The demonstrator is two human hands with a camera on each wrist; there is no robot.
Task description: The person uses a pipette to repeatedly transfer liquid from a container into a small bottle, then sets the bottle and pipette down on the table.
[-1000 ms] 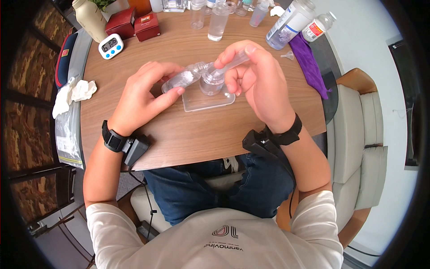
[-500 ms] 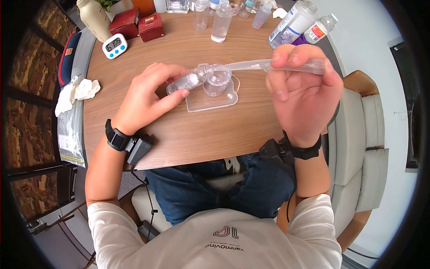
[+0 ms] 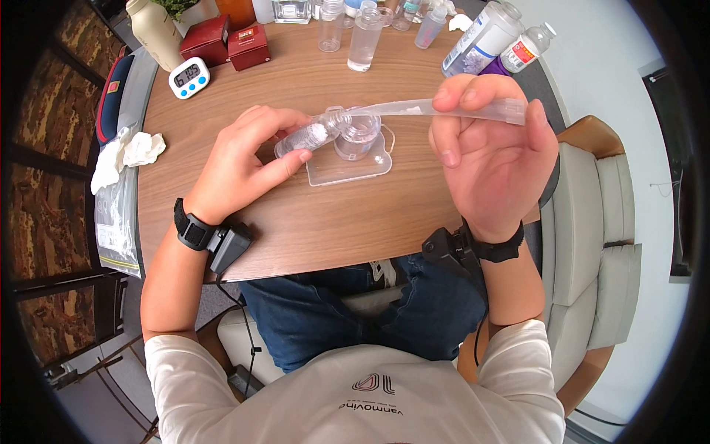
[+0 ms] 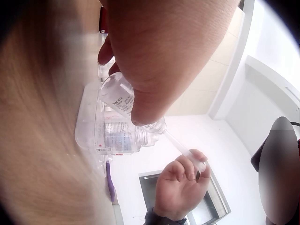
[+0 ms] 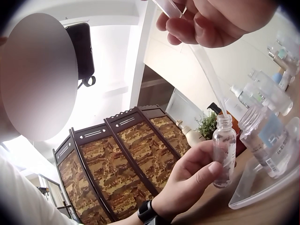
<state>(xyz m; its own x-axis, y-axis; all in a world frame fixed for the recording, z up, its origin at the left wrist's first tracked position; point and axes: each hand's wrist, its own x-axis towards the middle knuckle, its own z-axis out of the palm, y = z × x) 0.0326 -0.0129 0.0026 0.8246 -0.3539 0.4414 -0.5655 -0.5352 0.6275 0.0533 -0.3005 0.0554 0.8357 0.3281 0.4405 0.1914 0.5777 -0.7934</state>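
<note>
My left hand (image 3: 248, 159) grips a small clear bottle (image 3: 307, 136) holding whitish content, tilted in the head view. Between the fingers of my right hand (image 3: 499, 155) is a long translucent dropper (image 3: 414, 108), its thin tip at the mouth of the small bottle. In the right wrist view the dropper (image 5: 209, 70) runs down to the neck of the bottle (image 5: 225, 150). Beside it a wide-mouthed clear jar (image 3: 356, 140) stands on a clear shallow tray (image 3: 347, 179). How deep the tip sits, I cannot tell.
A white timer (image 3: 189, 78) and dark red boxes (image 3: 249, 47) stand at the back left. Behind the jar is a clear cup (image 3: 364, 44) of liquid, with several bottles around it. A large labelled bottle (image 3: 481, 41) leans at the back right. Crumpled tissue (image 3: 143, 149) lies left.
My right hand has moved right from beside the jar, and the dropper now spans to the small bottle's mouth. The left hand has barely moved, still gripping the bottle.
</note>
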